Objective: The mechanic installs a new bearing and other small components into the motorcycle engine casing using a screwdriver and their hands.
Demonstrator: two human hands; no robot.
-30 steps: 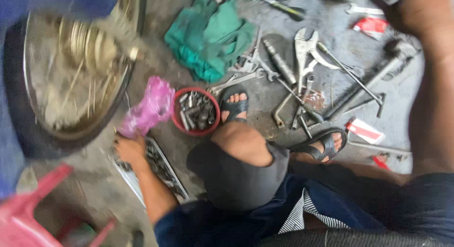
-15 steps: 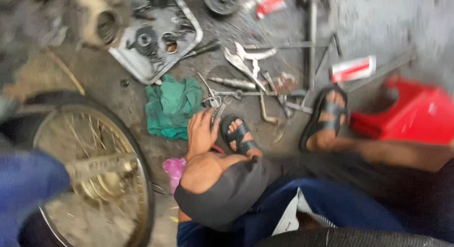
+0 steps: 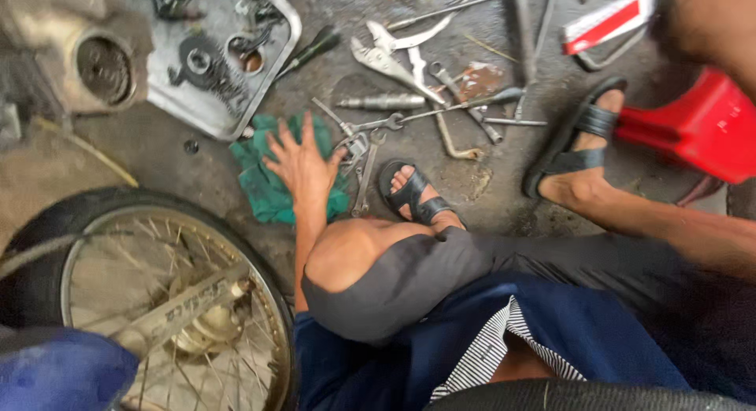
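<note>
stained grey concrete floor [image 3: 504, 183], red plastic stool [image 3: 693, 127] at right.

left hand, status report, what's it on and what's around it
Left hand spread flat on green rag, fingers open, holding nothing. Wrenches right beside it, metal parts tray just above. Right hand not in view.

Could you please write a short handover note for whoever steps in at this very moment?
Left hand: open, fingers spread, palm down on the green rag on the concrete floor.
Right hand: not in view.
Just right of that hand: combination wrenches; pliers and more loose tools lie beyond.
Metal tray of parts sits above the rag; spoked wheel lower left.
Nothing is gripped yet; picking a tool remains.
</note>
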